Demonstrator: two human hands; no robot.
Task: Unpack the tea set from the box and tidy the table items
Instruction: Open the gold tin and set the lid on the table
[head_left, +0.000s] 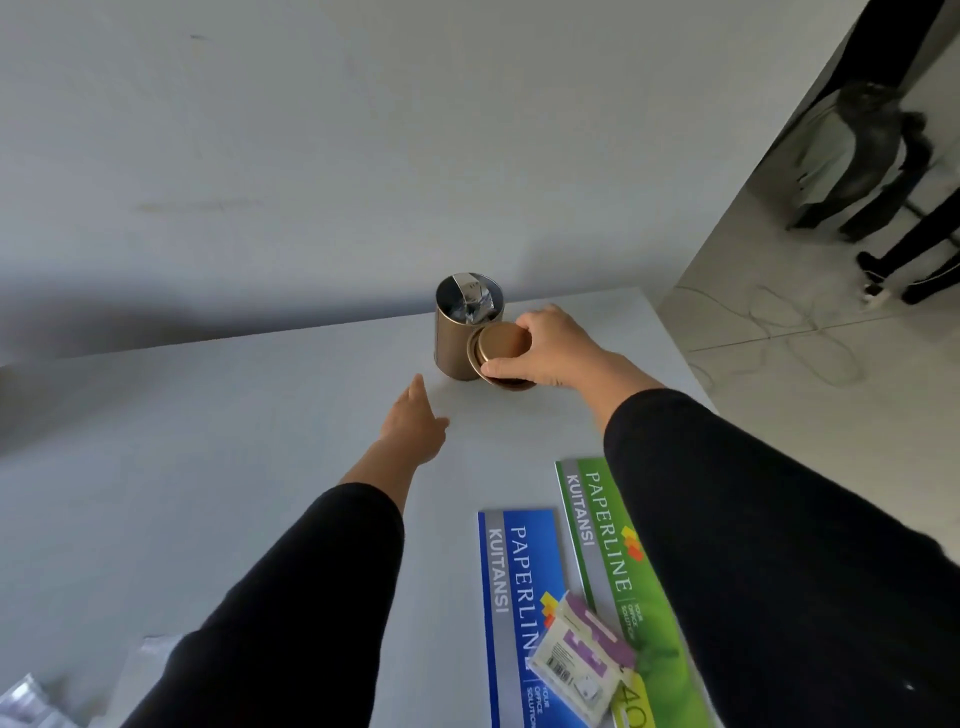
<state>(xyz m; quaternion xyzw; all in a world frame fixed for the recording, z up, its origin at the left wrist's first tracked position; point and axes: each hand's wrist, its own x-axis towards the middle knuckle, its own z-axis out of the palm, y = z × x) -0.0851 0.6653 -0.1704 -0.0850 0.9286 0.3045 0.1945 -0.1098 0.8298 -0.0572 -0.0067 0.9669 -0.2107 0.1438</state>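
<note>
white table (260, 467): right hand (545, 348) grips lid (501, 343) beside open tin (462, 338); left hand (415, 421), released, nears. a nudge could topple it.

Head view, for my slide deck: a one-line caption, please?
Right hand grips a lid beside the open tin; left hand reaches forward.

One open tin (457, 338) stands just beside the right hand (550, 348), with one foil bag (470, 301) inside it. One lid (501, 343) is in that hand's fingers, above one more round piece (511, 384) under the hand. Two receipt books lie nearer than the hands, one blue (519, 597), one green (608, 530). One small packet (576, 660) lies across both. Two hands in all, counting the left (415, 421)
</note>
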